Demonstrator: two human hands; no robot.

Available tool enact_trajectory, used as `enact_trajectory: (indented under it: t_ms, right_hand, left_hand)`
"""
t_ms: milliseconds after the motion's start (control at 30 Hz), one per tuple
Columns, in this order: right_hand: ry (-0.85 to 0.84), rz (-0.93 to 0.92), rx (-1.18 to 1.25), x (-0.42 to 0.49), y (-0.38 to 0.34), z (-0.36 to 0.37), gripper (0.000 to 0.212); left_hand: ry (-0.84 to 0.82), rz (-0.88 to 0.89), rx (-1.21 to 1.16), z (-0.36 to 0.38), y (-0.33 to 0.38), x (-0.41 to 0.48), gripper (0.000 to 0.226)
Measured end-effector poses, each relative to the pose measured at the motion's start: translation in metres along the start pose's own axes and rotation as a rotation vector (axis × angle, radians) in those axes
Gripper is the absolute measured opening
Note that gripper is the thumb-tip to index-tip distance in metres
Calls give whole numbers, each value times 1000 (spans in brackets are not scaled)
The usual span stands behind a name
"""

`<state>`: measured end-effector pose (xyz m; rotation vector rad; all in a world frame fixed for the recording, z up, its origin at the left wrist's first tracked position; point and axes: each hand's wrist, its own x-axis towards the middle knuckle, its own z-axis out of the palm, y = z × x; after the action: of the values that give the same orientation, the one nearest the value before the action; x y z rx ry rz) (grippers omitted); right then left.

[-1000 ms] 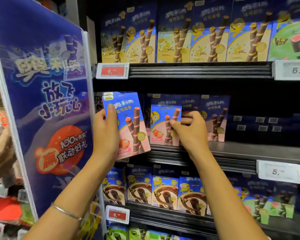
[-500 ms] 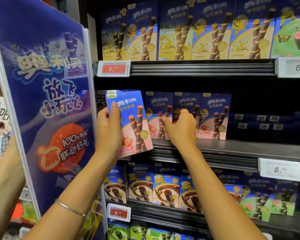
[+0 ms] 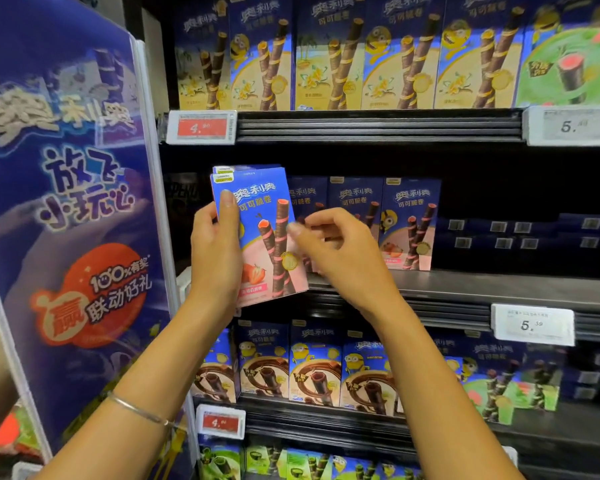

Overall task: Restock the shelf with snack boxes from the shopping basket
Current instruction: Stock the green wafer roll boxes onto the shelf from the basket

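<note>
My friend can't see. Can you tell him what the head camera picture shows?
A left hand holds a stack of blue snack boxes before a shop shelf; the right hand reaches for its right edge. Matching boxes stand on the shelf.

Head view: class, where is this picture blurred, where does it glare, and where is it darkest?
In the head view, the fingers of the right hand are motion-blurred; the sign is soft, with a pale sheen; the boxes in the left hand read fairly sharply; the recess above the shelf, at right, is darkest.
</note>
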<state>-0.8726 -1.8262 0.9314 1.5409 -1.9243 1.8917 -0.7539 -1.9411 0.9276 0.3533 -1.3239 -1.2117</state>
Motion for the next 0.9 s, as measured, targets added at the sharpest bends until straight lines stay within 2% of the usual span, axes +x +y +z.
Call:
enact_trajectory:
  t_ms: [100, 233, 367, 500, 600, 733, 900]
  right_hand:
    - [-9, -20, -97, -6, -4, -7, 37]
    - [15, 7, -59, -10, -3, -22, 28]
    - [27, 65, -5, -15, 0, -31, 33]
    - [29, 87, -49, -19, 1, -41, 39]
    - [26, 105, 16, -20, 4, -50, 38]
    - [150, 89, 20, -19, 15, -71, 37]
    - [332, 117, -74, -8, 36, -91, 37]
  left_hand:
    - [-29, 15, -15, 14, 0, -3, 31]
    - [-73, 46, -7, 30, -4, -8, 31]
    - [-73, 28, -21, 44, -7, -11, 35]
    - [-98, 38, -2, 57, -8, -13, 34]
    - [-103, 15, -86, 61, -9, -12, 38]
    - [-53, 58, -28, 52, -10, -3, 25]
    - [19, 67, 26, 37, -16, 12, 32]
